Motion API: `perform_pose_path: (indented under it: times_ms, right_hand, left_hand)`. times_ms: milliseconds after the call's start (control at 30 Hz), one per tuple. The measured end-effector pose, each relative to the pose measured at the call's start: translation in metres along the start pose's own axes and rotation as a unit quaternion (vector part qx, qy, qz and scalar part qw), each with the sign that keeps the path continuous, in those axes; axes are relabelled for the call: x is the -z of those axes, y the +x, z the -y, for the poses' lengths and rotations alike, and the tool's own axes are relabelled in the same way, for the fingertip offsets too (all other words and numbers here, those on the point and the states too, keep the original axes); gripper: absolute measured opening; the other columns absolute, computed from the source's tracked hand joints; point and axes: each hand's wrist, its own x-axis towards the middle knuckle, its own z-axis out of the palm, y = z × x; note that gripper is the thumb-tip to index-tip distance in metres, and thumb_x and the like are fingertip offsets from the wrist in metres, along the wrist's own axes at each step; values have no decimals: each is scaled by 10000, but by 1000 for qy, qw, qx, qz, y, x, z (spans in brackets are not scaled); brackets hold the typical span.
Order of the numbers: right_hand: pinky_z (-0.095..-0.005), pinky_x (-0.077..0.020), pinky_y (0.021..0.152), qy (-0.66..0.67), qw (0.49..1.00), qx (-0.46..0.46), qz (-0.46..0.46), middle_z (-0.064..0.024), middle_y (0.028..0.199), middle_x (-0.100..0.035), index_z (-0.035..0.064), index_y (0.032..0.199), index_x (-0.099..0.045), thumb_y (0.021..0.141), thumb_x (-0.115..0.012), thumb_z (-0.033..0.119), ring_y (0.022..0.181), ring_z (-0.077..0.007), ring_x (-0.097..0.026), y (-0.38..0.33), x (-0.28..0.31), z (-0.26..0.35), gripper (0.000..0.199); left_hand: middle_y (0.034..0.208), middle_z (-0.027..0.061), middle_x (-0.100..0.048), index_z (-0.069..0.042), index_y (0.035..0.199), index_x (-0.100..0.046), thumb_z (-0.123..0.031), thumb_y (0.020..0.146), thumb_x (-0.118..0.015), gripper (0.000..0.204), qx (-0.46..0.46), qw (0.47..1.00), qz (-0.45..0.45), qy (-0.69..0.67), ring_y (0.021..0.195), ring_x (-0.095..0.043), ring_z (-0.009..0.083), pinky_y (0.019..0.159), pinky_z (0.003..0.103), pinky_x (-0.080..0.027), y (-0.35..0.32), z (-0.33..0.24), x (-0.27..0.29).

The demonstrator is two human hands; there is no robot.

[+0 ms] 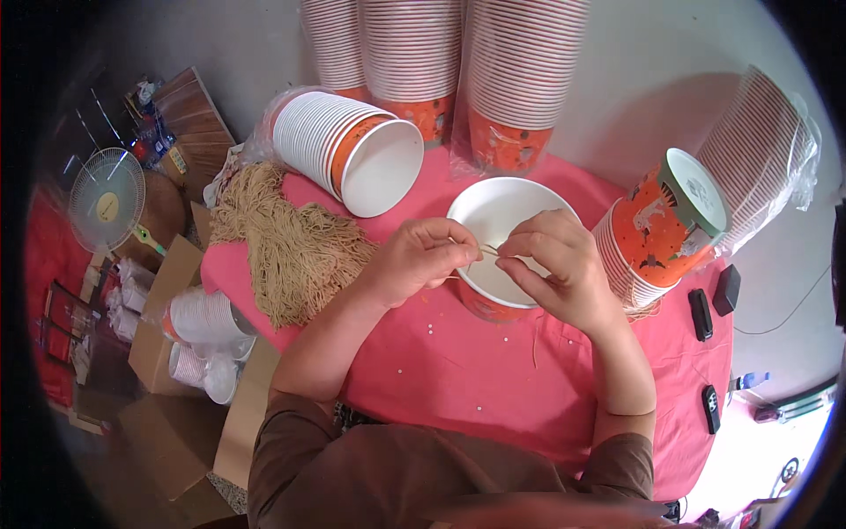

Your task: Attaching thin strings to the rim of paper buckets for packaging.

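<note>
My left hand point(416, 264) and my right hand point(564, 269) meet over a white-lined paper bucket point(480, 198) with an orange outside. Each hand pinches a thin tan cord point(489, 251) between thumb and fingertips, so the cord spans the small gap between them. A loose end point(535, 344) of cord hangs below my right hand. Whether the cord is fixed to the bucket cannot be made out. Left of my left forearm, a big bundle of tan cords point(295, 242) drapes across the table and over its edge.
A nested bucket stack point(379, 167) lies on its side behind the cords. Tall stacks point(410, 66) stand against the wall. Upside-down orange buckets point(656, 220) stand at right, near black objects point(701, 315). Small white bits dot the pink tablecloth point(441, 370). Cardboard boxes point(167, 309) sit at left.
</note>
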Motion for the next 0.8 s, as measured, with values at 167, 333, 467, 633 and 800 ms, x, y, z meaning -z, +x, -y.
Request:
perform_pose_path:
  times_ms: [167,333,467,633,800]
  right_hand:
    - [-402,-469,719,-6,1000,-10,8,-88,826,-643,51,867,-635,764,-725,52,792,-280,-635,-1,2,-2,137]
    - [-402,-482,725,57,996,-74,3,-116,804,-644,21,843,-616,793,-704,34,762,-315,-632,0,13,-1,102]
    - [-397,-474,705,79,994,-65,44,-117,787,-641,22,845,-619,804,-695,34,745,-320,-626,2,13,2,86]
    - [-398,-463,695,90,993,-66,45,-108,775,-638,26,841,-620,814,-692,47,738,-312,-624,3,3,2,79]
    - [-396,-460,689,71,994,-80,27,-100,774,-638,33,835,-618,815,-691,50,730,-306,-625,0,-1,-1,77]
  left_hand:
    - [745,-42,-599,-18,969,-668,-122,945,-624,115,31,999,-14,42,589,-446,-17,483,166,-317,-1,-9,-7]
    - [758,-29,-619,-11,974,-659,-125,934,-654,121,-49,990,-8,134,649,-524,3,545,168,-390,-2,2,1]
    - [779,-4,-639,-20,1011,-645,-90,937,-628,103,5,994,-16,108,637,-541,33,551,176,-417,-1,-3,-4]
    - [794,-9,-640,1,989,-656,-95,949,-624,109,-35,996,-26,79,666,-541,21,562,179,-418,4,13,-12]
    - [815,-22,-622,4,1028,-653,-83,956,-609,122,-78,993,-50,78,645,-508,13,549,171,-396,7,17,-18]
